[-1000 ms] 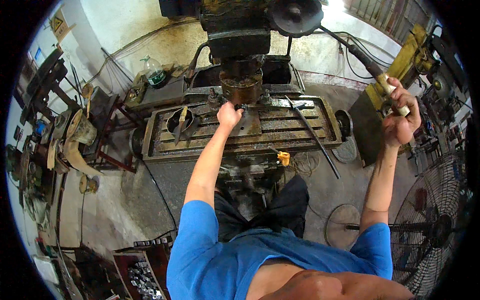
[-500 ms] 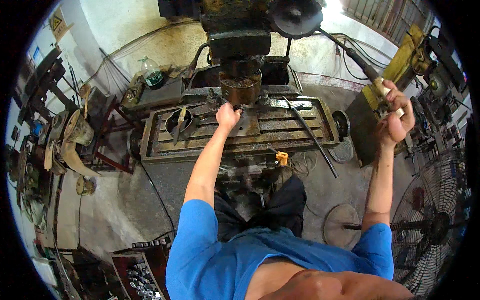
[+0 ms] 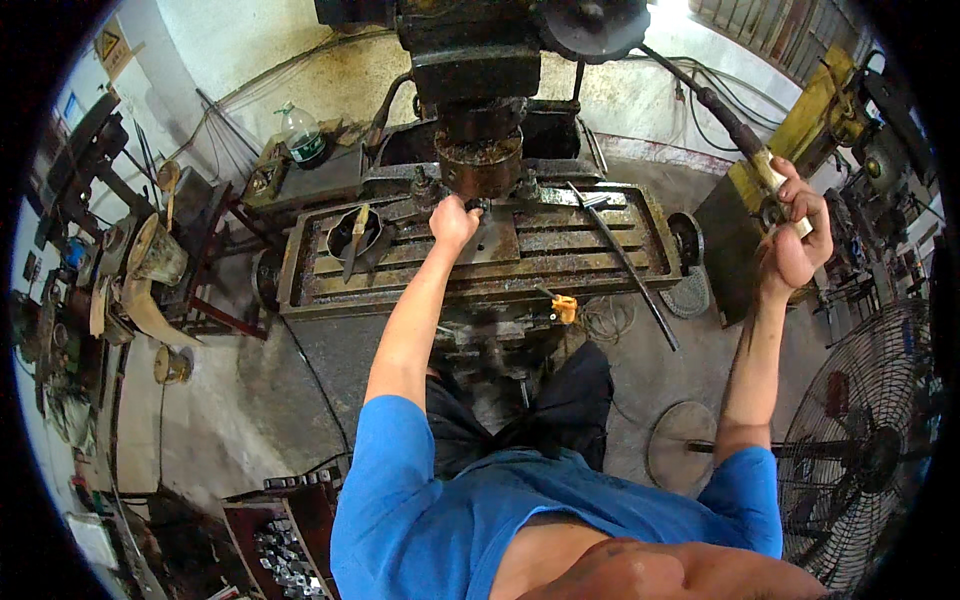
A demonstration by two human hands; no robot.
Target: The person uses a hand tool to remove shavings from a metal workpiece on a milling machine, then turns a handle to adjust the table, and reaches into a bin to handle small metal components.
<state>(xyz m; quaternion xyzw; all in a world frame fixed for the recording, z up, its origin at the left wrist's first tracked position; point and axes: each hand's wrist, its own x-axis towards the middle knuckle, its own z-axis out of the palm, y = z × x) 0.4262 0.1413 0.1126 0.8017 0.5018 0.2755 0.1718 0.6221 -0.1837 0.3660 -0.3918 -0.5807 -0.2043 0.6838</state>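
Note:
My right hand [image 3: 800, 225] is raised at the right, its fingers wrapped round the pale-wrapped end of a long dark lever [image 3: 722, 118]. This lever runs up to a round black hub [image 3: 592, 28] on the machine's head. Beneath the greasy, rust-brown spindle [image 3: 480, 165], my left hand [image 3: 453, 222] is closed at the middle of the slotted machine table [image 3: 400, 298]. A small dark bit shows by its fingertips, too small to name. Left of that hand, an open tin [image 3: 340, 238] stands on the table with a brush [image 3: 358, 235] across it.
A long metal bar [image 3: 632, 272] lies slantwise over the table's front edge. An orange-yellow object [image 3: 564, 309] sits at the front edge. A clear bottle [image 3: 302, 135] stands at the back left. At the right is a large fan [image 3: 850, 455]; metal pieces [image 3: 285, 560] fill a lower-left box.
The view has shifted slightly. Both hands keep nearly the same places, the right on the lever and the left under the spindle.

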